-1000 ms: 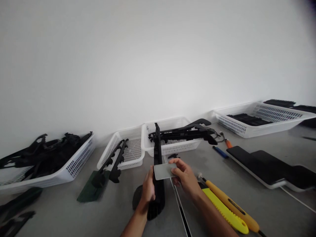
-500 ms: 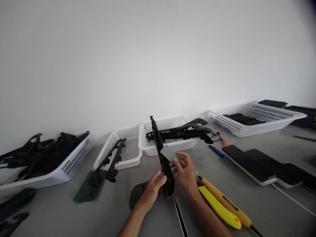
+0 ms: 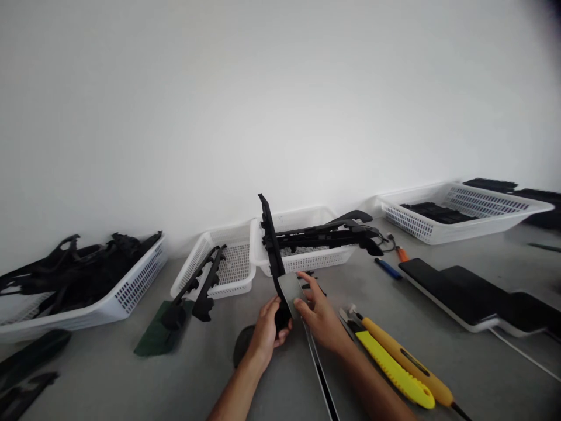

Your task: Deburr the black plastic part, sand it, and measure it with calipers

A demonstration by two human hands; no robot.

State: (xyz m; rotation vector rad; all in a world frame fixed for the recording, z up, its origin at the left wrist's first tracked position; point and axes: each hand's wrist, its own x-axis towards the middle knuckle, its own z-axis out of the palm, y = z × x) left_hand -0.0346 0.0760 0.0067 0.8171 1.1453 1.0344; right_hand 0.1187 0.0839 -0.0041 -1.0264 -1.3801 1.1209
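Observation:
My left hand (image 3: 266, 330) is closed round the near end of a long black plastic part (image 3: 272, 248), which points up and away over a white basket. Between the fingers and thumb of my right hand (image 3: 322, 313) is a thin grey rectangular plate (image 3: 290, 292). Its left edge lies against or just over the black part; whether they touch I cannot tell. A narrow strip with pale edges and a dark middle (image 3: 323, 377) runs from below the plate toward the lower edge of the view. Behind my left wrist, a dark rounded object (image 3: 242, 344) is partly hidden.
Left of my hands are a heaped white basket (image 3: 131, 292) and a smaller basket (image 3: 234, 286). Behind them, another basket (image 3: 263, 257) holds black parts. To the right lie a yellow knife (image 3: 397, 371), an orange-handled tool (image 3: 407, 359), black-topped flat devices (image 3: 447, 289) and a basket (image 3: 442, 234).
The grey plate has come down and left, turning more upright over the black part. My left hand has turned the black part, so a smoother side shows.

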